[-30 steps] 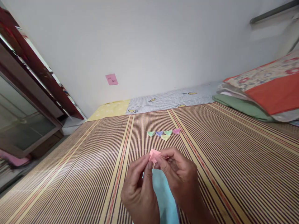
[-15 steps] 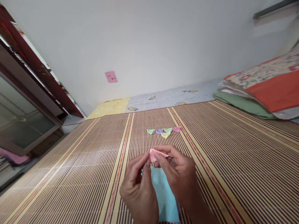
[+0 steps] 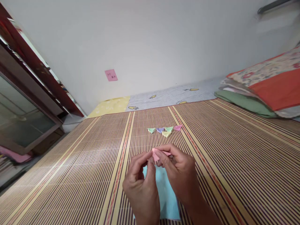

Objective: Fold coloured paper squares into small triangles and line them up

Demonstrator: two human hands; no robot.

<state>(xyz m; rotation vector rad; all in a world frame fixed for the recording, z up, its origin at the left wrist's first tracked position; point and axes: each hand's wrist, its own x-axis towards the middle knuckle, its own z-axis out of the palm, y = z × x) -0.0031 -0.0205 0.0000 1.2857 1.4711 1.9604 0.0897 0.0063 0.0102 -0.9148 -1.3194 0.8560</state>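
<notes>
A small folded piece of pink paper is pinched between both hands, above the mat. My left hand grips its left edge with thumb and forefinger. From the other side my right hand holds it, thumb on the near face, fingers behind and partly hidden. Beneath the hands lies a light blue sheet, partly covered by them. Farther off sit several small folded paper triangles: a green one, a purple one, another green one, a pink one and a yellow one.
A striped bamboo mat covers the surface, with patterned cloth along the wall. Folded bedding is stacked at the right. A pink note is on the wall. At the left stands a glass-fronted cabinet.
My left hand has shifted slightly right, closer to my right hand. Less of the pink paper shows between the fingers. The view has tilted a little.
</notes>
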